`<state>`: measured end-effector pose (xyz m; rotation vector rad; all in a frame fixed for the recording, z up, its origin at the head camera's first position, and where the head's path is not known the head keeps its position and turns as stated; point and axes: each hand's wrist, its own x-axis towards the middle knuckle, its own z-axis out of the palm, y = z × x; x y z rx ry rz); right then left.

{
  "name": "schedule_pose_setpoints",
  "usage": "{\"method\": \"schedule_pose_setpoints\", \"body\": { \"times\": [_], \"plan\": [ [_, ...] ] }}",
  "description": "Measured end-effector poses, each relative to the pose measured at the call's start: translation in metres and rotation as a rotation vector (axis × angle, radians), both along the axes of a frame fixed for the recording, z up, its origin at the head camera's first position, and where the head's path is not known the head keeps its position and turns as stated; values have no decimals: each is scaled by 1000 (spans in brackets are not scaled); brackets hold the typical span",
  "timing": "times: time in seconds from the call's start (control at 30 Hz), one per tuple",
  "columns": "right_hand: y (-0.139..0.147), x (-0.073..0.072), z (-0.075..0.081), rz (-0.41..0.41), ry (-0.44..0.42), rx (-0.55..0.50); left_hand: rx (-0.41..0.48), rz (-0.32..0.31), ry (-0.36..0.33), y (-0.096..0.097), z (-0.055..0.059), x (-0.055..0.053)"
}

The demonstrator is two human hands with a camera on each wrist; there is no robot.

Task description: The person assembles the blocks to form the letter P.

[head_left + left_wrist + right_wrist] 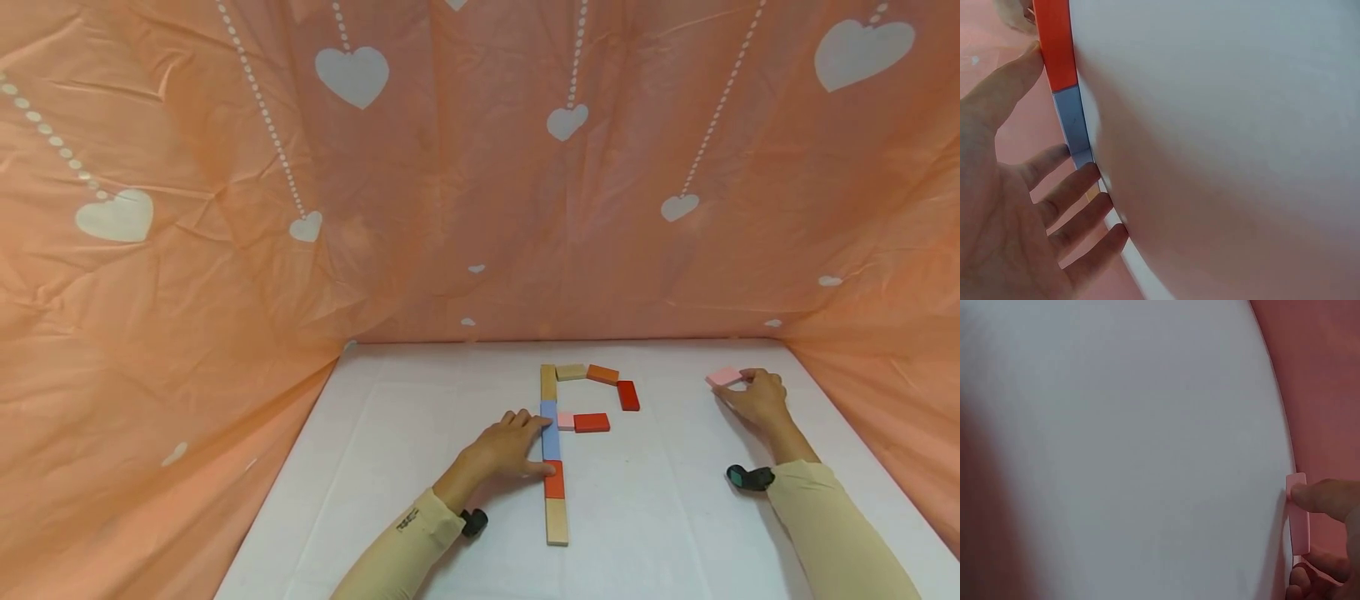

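Observation:
My left hand (510, 446) rests beside a column of flat blocks, fingers spread, with a fingertip on the blue part (551, 443) and the thumb at a red block (555, 487). Plain wooden blocks form the column's far end (549, 382) and near end (557, 523). In the left wrist view the fingers (1075, 194) lie fairly straight along its side. Off to the right, my right hand (759, 400) pinches a pink block (724, 377) between thumb and fingers. The right wrist view shows that pink block (1299, 515) held by its ends.
From the column's top, a wooden block (571, 372), an orange block (603, 374) and a tilted red block (628, 396) run rightward. Lower, a small pink block (566, 422) and a red block (592, 422) lie in a row. An orange heart-patterned curtain (465, 192) surrounds the white table (660, 533).

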<state>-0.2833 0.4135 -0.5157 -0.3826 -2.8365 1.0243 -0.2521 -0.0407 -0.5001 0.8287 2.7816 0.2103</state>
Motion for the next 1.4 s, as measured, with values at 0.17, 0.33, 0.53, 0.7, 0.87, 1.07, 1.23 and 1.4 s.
{"method": "schedule_pose_setpoints", "body": {
  "times": [0.17,0.33,0.53,0.7,0.87,1.07,1.23,1.4],
  "plan": [
    [-4,4,0,11,32,8,2,1,-7,0,2,1],
    [-14,9,3,67,78,-6,0,0,-6,0,2,1],
    [-35,15,8,123,126,-45,-3,2,1,0,1,0],
    [-54,19,11,177,118,-68,1,6,0,0,2,0],
    [-70,25,12,217,81,-72,8,2,-2,0,1,1],
    [-88,33,12,257,70,-51,-3,-10,25,1,0,0],
    [-100,38,10,294,77,-34,-7,-6,20,2,1,1],
    [-111,41,9,312,52,-36,-3,-8,19,3,2,2]
  ]
}}
